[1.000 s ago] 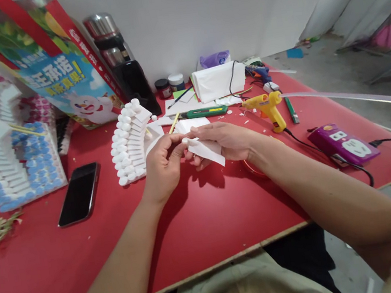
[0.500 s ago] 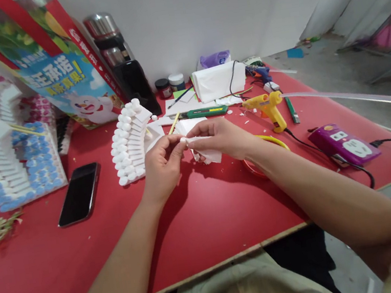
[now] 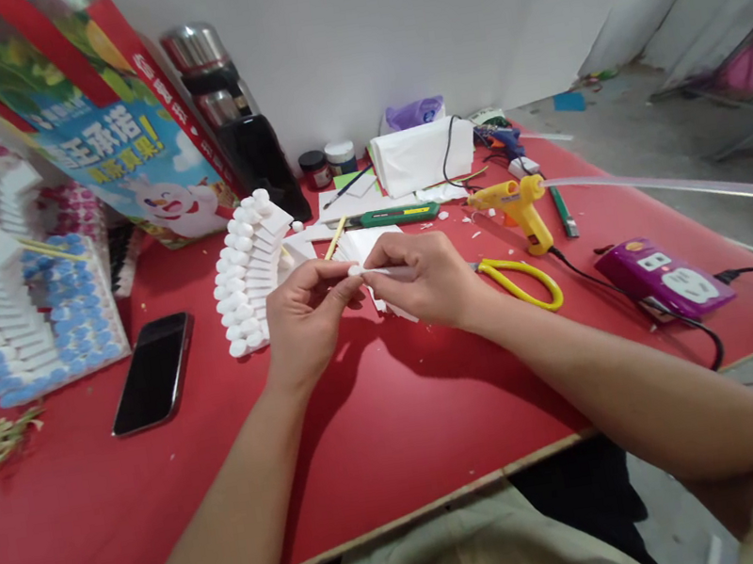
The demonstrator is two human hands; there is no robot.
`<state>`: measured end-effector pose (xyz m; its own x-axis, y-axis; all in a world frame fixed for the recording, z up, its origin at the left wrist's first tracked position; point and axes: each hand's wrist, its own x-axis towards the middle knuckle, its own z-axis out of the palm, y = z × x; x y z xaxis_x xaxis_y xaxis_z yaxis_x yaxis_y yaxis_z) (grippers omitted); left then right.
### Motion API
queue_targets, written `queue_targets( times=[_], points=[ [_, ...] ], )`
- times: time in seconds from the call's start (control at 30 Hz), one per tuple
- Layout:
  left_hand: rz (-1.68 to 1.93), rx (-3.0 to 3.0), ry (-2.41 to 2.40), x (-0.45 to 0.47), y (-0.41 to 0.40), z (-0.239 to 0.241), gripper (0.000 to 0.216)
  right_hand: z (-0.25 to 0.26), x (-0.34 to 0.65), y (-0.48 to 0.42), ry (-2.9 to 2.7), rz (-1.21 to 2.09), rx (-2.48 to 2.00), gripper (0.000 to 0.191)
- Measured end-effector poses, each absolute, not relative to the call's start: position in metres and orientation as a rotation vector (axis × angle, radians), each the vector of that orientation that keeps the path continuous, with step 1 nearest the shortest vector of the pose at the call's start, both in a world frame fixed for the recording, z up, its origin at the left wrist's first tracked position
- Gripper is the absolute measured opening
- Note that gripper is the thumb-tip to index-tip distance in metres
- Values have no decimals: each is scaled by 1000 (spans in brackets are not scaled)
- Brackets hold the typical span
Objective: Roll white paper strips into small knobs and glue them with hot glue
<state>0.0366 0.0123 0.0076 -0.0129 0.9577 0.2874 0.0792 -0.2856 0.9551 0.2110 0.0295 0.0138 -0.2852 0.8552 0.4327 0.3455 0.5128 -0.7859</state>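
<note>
Above the red table, my left hand (image 3: 307,317) pinches a small white rounded piece (image 3: 355,270) between thumb and fingertips. My right hand (image 3: 429,278) is closed on a folded piece of white paper (image 3: 395,271), seen almost edge-on, whose end meets the white piece. Below the hands lie more white paper pieces (image 3: 370,243), partly hidden by my fingers. Just left of my left hand stands a curved white paper model (image 3: 254,277) edged with white rounded tips. Yellow-handled scissors (image 3: 523,282) lie to the right of my right hand, their blades mostly covered.
A yellow glue gun (image 3: 523,211) with a long clear stick and a purple power socket (image 3: 665,277) are at right. Behind lie a green cutter (image 3: 398,216) and paint jars (image 3: 316,169). Leftward are a phone (image 3: 152,375), blue-tipped models (image 3: 77,310) and a large bag (image 3: 132,140).
The right hand has turned the paper from its flat face to nearly edge-on. My right wrist has shifted, uncovering the scissors' yellow handles. Both hands stay together at the white piece.
</note>
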Motion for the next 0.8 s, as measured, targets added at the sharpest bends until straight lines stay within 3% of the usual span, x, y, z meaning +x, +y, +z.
queue_targets(
  times=[0.13,0.33,0.8],
  points=[
    [1414,1518,1069,33,14,10,22,16,217,31,-1911,739,-952,11],
    [1312,1503,1052,29,15,14,24,20,223,33,-1982,834,-852,14],
    [1326,1549,1127,29,15,8,12,15,218,33,-2035,586,-918,13]
  ],
)
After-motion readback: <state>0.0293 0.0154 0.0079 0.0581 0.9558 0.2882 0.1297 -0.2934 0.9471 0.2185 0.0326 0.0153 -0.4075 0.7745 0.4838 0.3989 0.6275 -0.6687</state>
